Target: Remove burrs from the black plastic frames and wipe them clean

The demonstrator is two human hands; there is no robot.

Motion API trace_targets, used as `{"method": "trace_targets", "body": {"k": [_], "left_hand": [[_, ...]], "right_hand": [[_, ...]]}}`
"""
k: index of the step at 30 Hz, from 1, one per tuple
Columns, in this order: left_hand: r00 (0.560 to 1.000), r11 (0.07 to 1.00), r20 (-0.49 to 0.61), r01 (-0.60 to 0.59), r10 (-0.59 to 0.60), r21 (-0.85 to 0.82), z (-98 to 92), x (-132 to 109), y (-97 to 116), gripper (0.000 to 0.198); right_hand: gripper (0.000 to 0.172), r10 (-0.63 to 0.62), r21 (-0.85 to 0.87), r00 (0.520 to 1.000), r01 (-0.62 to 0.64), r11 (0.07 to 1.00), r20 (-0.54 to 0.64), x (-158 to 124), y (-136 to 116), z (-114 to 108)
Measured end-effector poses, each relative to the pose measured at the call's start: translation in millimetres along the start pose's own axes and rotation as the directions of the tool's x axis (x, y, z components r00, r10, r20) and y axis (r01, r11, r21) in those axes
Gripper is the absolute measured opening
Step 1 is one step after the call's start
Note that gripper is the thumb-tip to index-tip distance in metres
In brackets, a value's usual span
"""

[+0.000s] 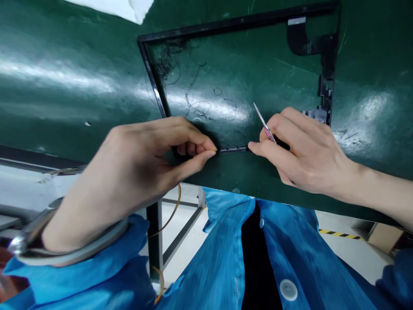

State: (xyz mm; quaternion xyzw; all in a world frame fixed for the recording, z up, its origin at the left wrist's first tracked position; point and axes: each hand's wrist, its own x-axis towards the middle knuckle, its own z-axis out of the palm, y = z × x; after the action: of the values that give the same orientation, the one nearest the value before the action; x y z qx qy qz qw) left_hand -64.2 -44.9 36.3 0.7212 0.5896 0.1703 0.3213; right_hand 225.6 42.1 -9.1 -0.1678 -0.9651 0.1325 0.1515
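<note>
A thin black rectangular plastic frame (238,24) lies on the green work surface (80,99). At its near edge my left hand (151,159) is closed, thumb and index fingertip pinched on the thin strip. My right hand (303,150) is closed around a slim pointed silver tool (263,120) with a pink part; its tip points up and left, clear of the frame. The right thumb tip touches the near edge, a short way right of the left fingertips. My fingers hide the tool's rear end and parts of the near edge.
Several dark thin shavings (203,110) lie inside the frame. A black flat strip (298,38) sits in its far right corner. White material (129,8) lies at the far left. The surface's front edge runs before my blue jacket (206,262).
</note>
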Motion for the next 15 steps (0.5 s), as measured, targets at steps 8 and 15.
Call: {"method": "trace_targets", "body": {"k": [8, 15], "left_hand": [[0.998, 0.992, -0.005, -0.068, 0.069, 0.102, -0.6, 3.8, 1.5, 0.025], [0.995, 0.985, -0.046, -0.083, 0.091, 0.149, 9.8, 0.5, 7.2, 0.013]], "right_hand": [[0.034, -0.049, -0.099, 0.997, 0.043, 0.994, -0.057, -1.2, 0.2, 0.1], [0.042, -0.023, -0.052, 0.999, 0.022, 0.998, -0.032, -1.0, 0.6, 0.0]]}}
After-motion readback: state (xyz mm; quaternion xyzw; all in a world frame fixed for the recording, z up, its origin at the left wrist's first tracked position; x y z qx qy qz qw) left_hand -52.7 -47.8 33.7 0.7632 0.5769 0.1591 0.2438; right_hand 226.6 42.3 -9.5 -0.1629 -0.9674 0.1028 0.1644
